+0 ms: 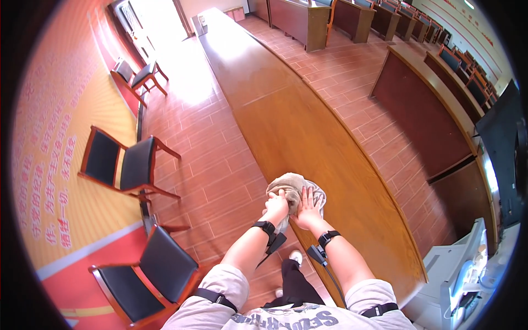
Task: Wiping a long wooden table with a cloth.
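Note:
A crumpled grey-beige cloth (293, 181) lies on the near part of a long brown wooden table (308, 143), by its left edge, and part of it hangs down past that edge. My left hand (277, 205) is closed on the cloth's left side, its fingers curled into the folds. On the right side of the same cloth rests my right hand (309, 211), fingers stretched out and pressed flat. Folds hide some of the left fingertips. Both wrists wear black straps with small dark devices.
Black-padded wooden chairs (137, 162) stand along the left wall. A light-coloured cabinet with screens (451, 275) sits at the lower right. Rows of brown desks (426, 104) fill the right and far side. A bright doorway (159, 25) opens at the far left.

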Demonstrator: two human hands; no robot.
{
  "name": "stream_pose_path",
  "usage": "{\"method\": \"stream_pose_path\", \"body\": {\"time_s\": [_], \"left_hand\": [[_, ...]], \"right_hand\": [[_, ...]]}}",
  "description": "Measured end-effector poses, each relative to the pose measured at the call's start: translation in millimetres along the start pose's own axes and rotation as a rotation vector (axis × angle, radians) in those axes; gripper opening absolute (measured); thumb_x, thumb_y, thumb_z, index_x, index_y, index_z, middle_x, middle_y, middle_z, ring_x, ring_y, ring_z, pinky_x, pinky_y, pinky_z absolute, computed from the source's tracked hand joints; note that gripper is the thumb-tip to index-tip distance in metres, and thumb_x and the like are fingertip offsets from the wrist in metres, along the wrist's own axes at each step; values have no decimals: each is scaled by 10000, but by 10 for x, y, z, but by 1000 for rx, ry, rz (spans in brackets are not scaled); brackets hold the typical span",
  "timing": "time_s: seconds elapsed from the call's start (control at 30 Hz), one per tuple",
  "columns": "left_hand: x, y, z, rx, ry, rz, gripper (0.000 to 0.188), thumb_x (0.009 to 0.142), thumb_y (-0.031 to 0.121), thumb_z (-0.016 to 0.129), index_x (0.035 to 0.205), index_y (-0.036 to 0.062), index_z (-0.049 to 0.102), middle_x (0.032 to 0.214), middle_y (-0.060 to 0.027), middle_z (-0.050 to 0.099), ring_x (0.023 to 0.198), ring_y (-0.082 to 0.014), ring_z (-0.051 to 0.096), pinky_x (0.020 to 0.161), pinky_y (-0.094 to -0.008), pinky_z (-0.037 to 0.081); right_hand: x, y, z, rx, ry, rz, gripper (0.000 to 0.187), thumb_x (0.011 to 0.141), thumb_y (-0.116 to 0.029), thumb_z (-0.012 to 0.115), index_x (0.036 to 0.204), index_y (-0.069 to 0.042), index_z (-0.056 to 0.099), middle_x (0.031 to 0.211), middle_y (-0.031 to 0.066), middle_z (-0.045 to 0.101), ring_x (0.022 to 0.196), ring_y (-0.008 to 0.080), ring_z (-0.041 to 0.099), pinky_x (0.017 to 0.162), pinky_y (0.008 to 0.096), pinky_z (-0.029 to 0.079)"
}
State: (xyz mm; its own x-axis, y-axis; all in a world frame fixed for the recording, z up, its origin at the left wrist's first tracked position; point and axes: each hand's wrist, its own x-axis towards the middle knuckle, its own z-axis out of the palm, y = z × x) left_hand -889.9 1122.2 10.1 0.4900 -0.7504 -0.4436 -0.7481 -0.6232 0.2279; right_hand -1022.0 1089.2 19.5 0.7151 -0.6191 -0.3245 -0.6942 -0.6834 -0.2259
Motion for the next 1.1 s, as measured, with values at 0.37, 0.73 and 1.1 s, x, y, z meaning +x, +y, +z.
{"method": "stream_pose_path", "body": {"time_s": [0.37, 0.73, 1.1], "left_hand": [[1458, -418, -1080, 57, -41, -160, 513, 799, 159, 572, 1229, 67, 309, 1133, -254, 455, 950, -375, 600, 799, -428, 487], [3088, -1057, -1860, -77, 148, -52, 384, 845, 189, 515, 1160, 60, 338, 1054, -240, 478, 846, -361, 623, 713, -442, 507], [5208, -1453, -3232, -59, 56, -146, 302, 884, 183, 483, 1138, 55, 378, 1043, -215, 489, 889, -332, 614, 717, -411, 515]], "right_hand": [[1797, -313, -625, -38, 31, -133, 766, 824, -490, 502, 1352, 32, 315, 1484, 225, -33, 1366, 392, -101, 983, 705, -4], [3722, -618, -1168, -90, 68, -191, 740, 835, -478, 493, 1344, 31, 324, 1490, 206, -28, 1376, 360, -84, 1002, 683, -8], [6088, -1010, -1899, -63, 34, -79, 737, 847, -474, 479, 1346, 41, 309, 1495, 183, -47, 1379, 346, -86, 1004, 684, 2]]}}
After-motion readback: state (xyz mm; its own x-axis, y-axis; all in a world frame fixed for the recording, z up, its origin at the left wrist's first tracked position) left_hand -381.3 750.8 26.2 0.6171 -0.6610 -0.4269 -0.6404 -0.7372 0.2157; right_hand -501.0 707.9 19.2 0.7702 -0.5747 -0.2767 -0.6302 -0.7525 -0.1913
